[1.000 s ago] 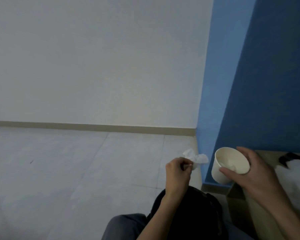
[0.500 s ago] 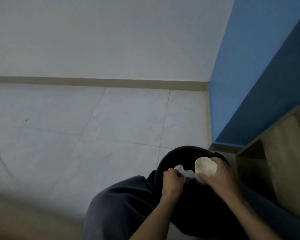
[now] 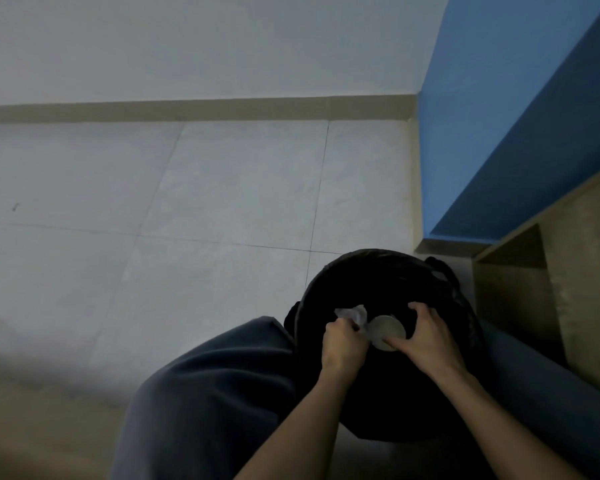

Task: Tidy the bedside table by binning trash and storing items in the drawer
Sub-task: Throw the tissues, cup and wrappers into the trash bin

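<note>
The left hand point(image 3: 343, 344) is pinching a tissue point(image 3: 353, 314) and the right hand point(image 3: 428, 339) is gripping a cup point(image 3: 386, 336) over the bin point(image 3: 368, 265) — neither is dropping in yet.

Pale tiled floor point(image 3: 222, 209) meets white wall point(image 3: 187, 46), beige skirting point(image 3: 187, 110) and a blue wall point(image 3: 482, 116).

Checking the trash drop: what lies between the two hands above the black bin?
Head view: a crumpled white tissue in the left hand and a pale round paper cup held by the right hand fill the gap, over the round black bin.
</note>
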Tool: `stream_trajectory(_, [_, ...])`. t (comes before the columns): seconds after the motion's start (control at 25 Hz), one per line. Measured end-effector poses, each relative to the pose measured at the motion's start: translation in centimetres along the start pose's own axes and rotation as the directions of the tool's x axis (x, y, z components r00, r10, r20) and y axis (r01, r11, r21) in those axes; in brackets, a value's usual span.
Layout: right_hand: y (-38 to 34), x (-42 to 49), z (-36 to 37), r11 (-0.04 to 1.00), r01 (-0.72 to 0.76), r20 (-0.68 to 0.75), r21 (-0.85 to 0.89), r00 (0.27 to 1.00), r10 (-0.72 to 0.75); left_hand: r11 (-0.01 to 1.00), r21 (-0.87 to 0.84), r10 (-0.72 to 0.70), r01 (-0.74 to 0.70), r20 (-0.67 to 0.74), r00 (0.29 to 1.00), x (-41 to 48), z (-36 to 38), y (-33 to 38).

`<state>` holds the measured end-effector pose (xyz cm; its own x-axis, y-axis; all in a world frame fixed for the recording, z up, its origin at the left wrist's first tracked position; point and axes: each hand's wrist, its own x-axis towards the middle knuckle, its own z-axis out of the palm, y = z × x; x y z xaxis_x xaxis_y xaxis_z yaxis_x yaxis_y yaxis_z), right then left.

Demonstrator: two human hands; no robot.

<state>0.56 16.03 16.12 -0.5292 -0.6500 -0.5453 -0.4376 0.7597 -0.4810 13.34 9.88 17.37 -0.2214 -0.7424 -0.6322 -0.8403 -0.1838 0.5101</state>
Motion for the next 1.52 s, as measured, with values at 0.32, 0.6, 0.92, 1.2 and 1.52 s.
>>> stream_trajectory(0.32, [-3.2, -3.4, -8.9, 0.968, 0.203, -0.315, 0.147, 0.937, -0.148, 0.968, -0.089, 0.223, -0.236, -0.135, 0.965, -3.5, -3.2, 8.9])
stream_trajectory(0.6, [0.8, -11.9, -23.3, 0.891, 0.391, -0.774, 0.233, 0.628, -0.073, 0.707, -0.199, 0.656, -0.679, -0.175, 0.734, -10.7, -0.6, 24.2])
stream_trajectory(0.92, [14.0, -17.3, -30.9, 0.983, -0.079, -0.781, 0.163, 0.599, 0.178, 0.579, 0.082, 0.76, -0.811, 0.305, 0.574, -16.0, 8.2, 30.8])
stream_trajectory(1.2, [18.7, -16.0, -30.6, 0.963, -0.175, -0.643, 0.205, 0.717, 0.267, 0.55, 0.289, 0.747, -0.783, 0.25, 0.617, -15.3, 11.3, 30.8])
stream_trajectory(1.52, [20.0, -15.7, -31.1, 0.969, -0.175, -0.679, 0.176, 0.691, 0.248, 0.58, 0.206, 0.766, -0.788, 0.191, 0.614, -15.6, 13.1, 30.9])
